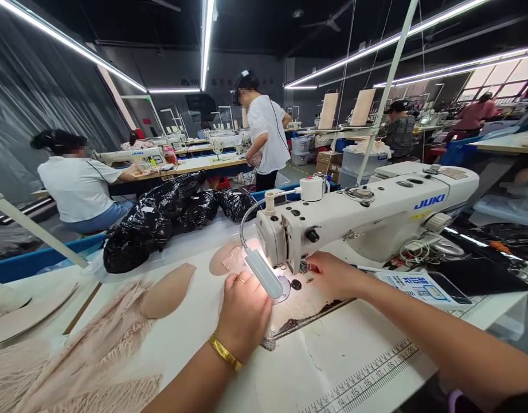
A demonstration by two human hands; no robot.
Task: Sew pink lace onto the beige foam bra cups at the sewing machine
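A white JUKI sewing machine stands before me, its lamp lighting the needle area. My left hand is left of the needle plate, fingers curled; the lamp partly covers them, and what they hold is hidden. Just beyond it lies a beige cup-shaped fabric piece with a pink lace edge. To the right of the presser foot, my right hand has its thumb and fingers drawn together close to the needle; I cannot make out anything in them.
Beige fabric with fringe and an oval beige piece lie on the left. Black plastic bags sit behind the table. A phone and cords lie at right. A printed ruler runs along the front edge. Several people work beyond.
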